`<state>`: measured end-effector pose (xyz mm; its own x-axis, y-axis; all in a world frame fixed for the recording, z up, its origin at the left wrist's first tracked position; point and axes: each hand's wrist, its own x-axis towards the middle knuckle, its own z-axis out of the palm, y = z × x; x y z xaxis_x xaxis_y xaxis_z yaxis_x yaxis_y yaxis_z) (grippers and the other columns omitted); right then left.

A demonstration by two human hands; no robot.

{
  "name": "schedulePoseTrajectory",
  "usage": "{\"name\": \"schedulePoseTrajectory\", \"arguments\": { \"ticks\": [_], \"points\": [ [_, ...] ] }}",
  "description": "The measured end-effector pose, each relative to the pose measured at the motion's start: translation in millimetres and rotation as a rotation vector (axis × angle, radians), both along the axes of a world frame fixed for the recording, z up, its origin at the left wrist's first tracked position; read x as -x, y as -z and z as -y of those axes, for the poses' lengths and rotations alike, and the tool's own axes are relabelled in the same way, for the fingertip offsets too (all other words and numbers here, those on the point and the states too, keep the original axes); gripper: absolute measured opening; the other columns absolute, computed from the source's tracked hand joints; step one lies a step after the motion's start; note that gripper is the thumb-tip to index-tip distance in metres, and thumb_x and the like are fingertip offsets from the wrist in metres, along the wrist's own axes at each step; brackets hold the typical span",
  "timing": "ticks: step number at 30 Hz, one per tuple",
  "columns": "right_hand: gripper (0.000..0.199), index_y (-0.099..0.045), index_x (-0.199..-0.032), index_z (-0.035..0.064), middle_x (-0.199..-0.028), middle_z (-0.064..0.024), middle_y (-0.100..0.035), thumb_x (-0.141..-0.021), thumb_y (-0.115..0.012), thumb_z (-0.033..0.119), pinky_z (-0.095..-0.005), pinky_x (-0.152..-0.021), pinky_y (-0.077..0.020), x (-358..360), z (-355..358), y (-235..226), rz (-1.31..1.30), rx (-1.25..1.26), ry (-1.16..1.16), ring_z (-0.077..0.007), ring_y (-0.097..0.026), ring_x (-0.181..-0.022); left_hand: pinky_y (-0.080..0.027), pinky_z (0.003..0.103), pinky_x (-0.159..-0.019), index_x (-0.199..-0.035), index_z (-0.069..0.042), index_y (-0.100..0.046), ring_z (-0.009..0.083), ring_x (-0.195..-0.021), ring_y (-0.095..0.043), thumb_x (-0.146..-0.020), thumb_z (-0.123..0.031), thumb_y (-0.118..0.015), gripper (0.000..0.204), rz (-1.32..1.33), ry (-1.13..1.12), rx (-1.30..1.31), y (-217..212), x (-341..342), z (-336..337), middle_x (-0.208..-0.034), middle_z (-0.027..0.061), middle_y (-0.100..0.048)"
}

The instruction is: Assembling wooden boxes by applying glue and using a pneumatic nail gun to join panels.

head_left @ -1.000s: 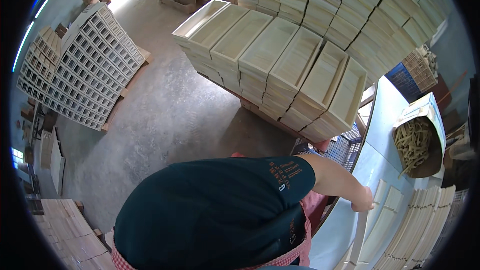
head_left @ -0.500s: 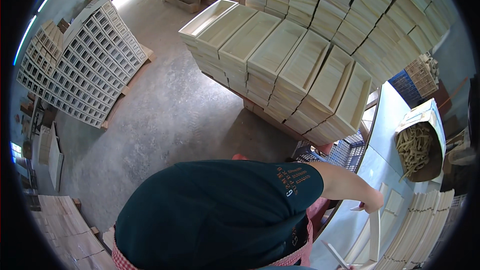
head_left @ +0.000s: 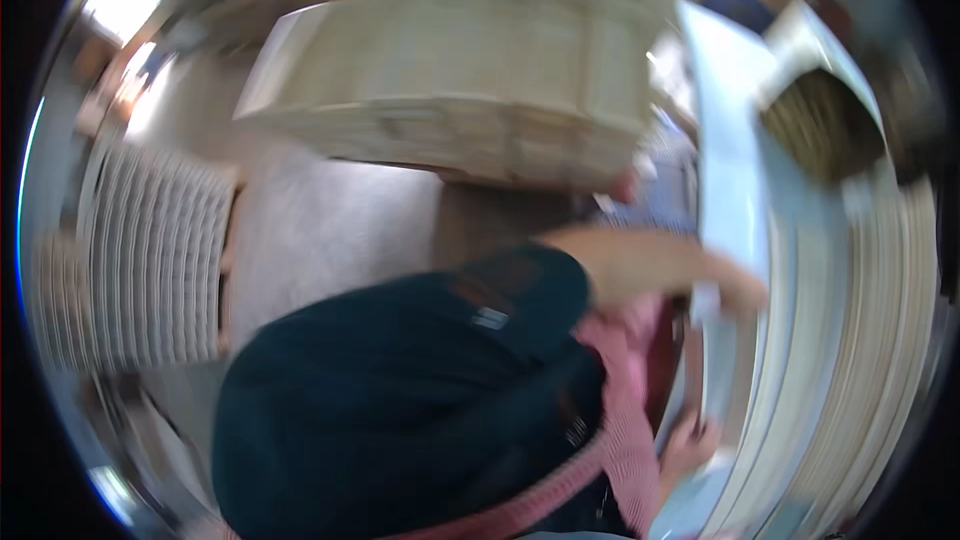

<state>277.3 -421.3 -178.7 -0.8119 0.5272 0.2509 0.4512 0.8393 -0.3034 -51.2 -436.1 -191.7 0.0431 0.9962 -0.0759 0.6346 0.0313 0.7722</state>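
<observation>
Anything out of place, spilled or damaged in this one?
Nothing stands out. The boxes sit stacked and the boards line up at picture right. Heavy blur hides fine damage, including on whatever is at the left hand.

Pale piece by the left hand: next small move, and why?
Probably steady both hands before shifting the pale piece: it shows beside the left hand, the right hand sits lower in view, and blur hides how firmly either grips.
</observation>
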Motion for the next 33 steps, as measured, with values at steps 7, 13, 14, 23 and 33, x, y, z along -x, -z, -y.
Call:
{"name": "schedulePoseTrajectory", "arguments": {
  "ticks": [7, 13, 14, 23, 33],
  "points": [
    [0.016, -0.067, -0.098, 0.0062, -0.090, -0.0074, -0.069, -0.086, -0.070, 0.015, -0.0371, -0.076, -0.0497, 31.3, 15.2, -24.9, -0.015, -0.021, -0.055, -0.0276, -0.063, -0.080, -0.055, 0.042, -0.087, -0.119, -0.007, -0.065, 0.0275, -0.095, -0.067, -0.093, -0.037, -0.069, 0.039, 0.004, -0.237, -0.031, -14.6, 5.9, 33.7, -0.107, 0.0113, -0.071],
    [0.014, -0.066, -0.094, 0.0064, -0.087, -0.0068, -0.068, -0.086, -0.072, 0.017, -0.0355, -0.074, -0.0491, 34.4, 14.1, -28.1, 0.024, -0.006, -0.041, -0.0257, -0.063, -0.078, -0.059, 0.041, -0.082, -0.122, -0.005, -0.064, 0.0295, -0.093, -0.069, -0.095, -0.033, -0.066, 0.040, 0.010, -0.228, -0.091, -11.4, -7.1, 24.6, -0.114, 0.0153, -0.070],
    [0.014, -0.066, -0.094, 0.0064, -0.087, -0.0068, -0.068, -0.086, -0.072, 0.017, -0.0355, -0.074, -0.0491, 34.6, 13.8, -27.7, 0.026, -0.004, -0.041, -0.0257, -0.063, -0.078, -0.059, 0.041, -0.082, -0.122, -0.005, -0.064, 0.0295, -0.093, -0.069, -0.095, -0.033, -0.066, 0.040, 0.011, -0.227, -0.088, -11.9, -7.2, 25.0, -0.114, 0.0153, -0.070],
    [0.014, -0.066, -0.091, 0.0069, -0.084, -0.0056, -0.066, -0.085, -0.074, 0.016, -0.0343, -0.069, -0.0468, 40.3, 13.5, -23.8, -0.016, -0.083, -0.035, -0.0242, -0.060, -0.074, -0.061, 0.043, -0.084, -0.125, -0.002, -0.063, 0.0336, -0.094, -0.071, -0.098, -0.035, -0.063, 0.043, -0.035, -0.213, -0.079, -6.7, -5.7, 24.0, -0.117, 0.0186, -0.070],
    [0.015, -0.065, -0.091, 0.0079, -0.084, -0.0041, -0.067, -0.085, -0.075, 0.018, -0.0343, -0.069, -0.0464, 46.1, 11.7, -16.5, 0.010, -0.135, 0.026, -0.0230, -0.060, -0.074, -0.062, 0.044, -0.084, -0.132, -0.005, -0.059, 0.0353, -0.100, -0.071, -0.099, -0.044, -0.062, 0.052, -0.012, -0.222, -0.044, -9.7, -8.7, 27.8, -0.124, 0.0207, -0.067]
  ]
}}
